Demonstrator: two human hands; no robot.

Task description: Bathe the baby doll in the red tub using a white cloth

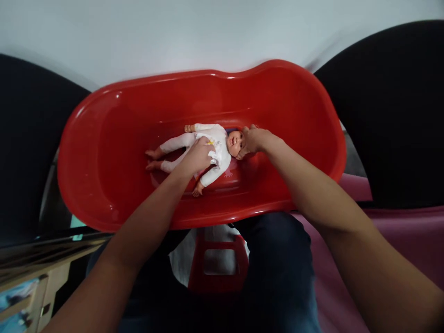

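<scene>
Doll (218, 138) in white cloth, glossy red tub (104, 152), left hand (197, 157) clasping torso (seemingly), right hand (255, 140) cupping head.

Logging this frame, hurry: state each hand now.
Left hand: laid over the doll's chest, fingers curled; grip cannot be told.
Right hand: closed around the doll's head, inside the red tub.

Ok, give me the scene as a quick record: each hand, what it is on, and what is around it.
left hand: lies on the chest of the doll; grip unclear
right hand: fingers around the doll's head
doll: white suit, on its back, legs pointing left in the view
tub: red plastic, holds the doll
stool: red, below the tub, between the person's legs
</scene>
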